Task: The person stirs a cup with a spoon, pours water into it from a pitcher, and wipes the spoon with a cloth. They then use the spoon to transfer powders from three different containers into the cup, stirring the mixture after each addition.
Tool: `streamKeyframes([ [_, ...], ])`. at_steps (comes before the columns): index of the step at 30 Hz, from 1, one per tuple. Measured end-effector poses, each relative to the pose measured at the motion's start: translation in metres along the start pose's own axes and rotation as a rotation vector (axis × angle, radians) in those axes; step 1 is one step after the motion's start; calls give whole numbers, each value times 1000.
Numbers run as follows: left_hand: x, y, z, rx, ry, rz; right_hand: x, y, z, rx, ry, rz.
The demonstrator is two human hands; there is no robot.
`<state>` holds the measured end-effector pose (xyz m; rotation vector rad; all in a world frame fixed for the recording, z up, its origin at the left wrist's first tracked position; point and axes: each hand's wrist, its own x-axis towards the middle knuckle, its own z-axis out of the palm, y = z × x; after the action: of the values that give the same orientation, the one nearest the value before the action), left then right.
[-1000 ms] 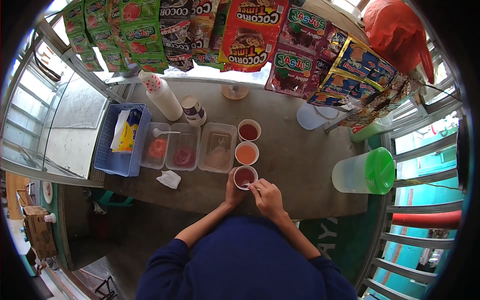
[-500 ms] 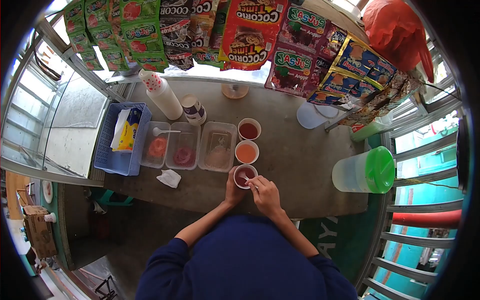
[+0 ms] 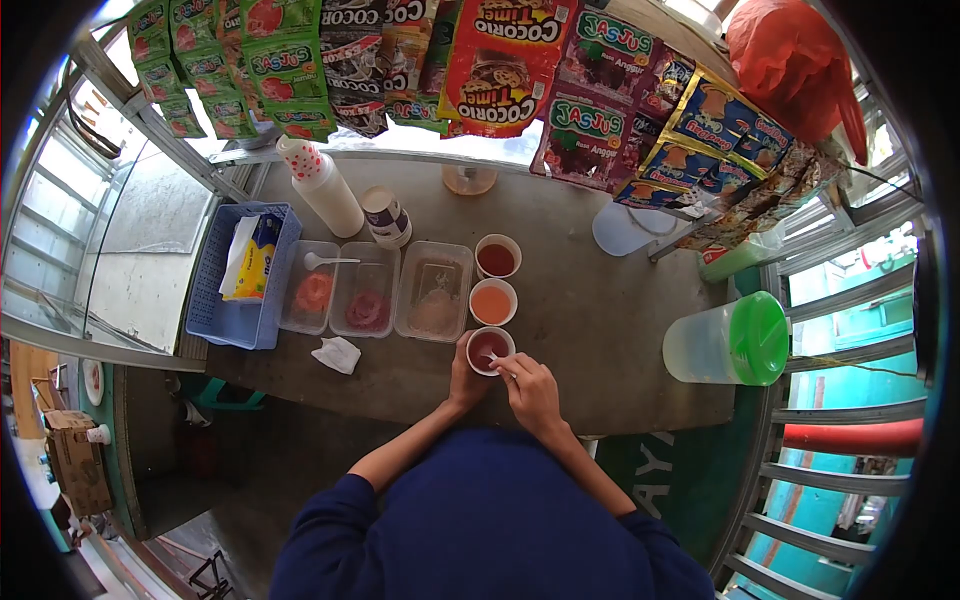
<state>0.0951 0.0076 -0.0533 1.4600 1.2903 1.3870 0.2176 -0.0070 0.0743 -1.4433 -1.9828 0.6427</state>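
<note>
Head view, and the nearest cup point(image 3: 486, 341), dark red inside, sits by the table's point(image 3: 600, 330) near edge, left hand point(image 3: 467, 378) wrapped round its left side, right hand point(image 3: 532, 388) pinching a white spoon point(image 3: 488, 353) dipped in! Just beyond, the orange-filled cup point(image 3: 493, 303), a clear tub point(image 3: 434, 264) close left; rightward, the table runs wide to the green-lidded container point(image 3: 700, 342).

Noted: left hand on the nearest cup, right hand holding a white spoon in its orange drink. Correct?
Colour's wrong: the head view shows red drink in the nearest cup. The left hand is on it; the right hand holds the white spoon.
</note>
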Motion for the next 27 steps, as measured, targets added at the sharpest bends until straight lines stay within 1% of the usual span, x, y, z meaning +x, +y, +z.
streamKeyframes([
  [2, 1, 1, 0, 33, -3, 43, 1, 2, 2, 17, 16, -9],
  [5, -1, 0, 0, 56, 4, 21, 3, 2, 0, -8, 7, 4],
  [12, 0, 4, -1, 62, 2, 39, -2, 1, -7, -48, -33, 38],
  [15, 1, 5, -1, 26, -3, 40, -2, -1, -8, -64, -46, 38],
  [20, -1, 2, 0, 4, -3, -7, 3, -2, -1, -31, 27, -7],
  [27, 0, 2, -1, 33, -1, 19, 6, 1, 3, -34, 62, -3],
])
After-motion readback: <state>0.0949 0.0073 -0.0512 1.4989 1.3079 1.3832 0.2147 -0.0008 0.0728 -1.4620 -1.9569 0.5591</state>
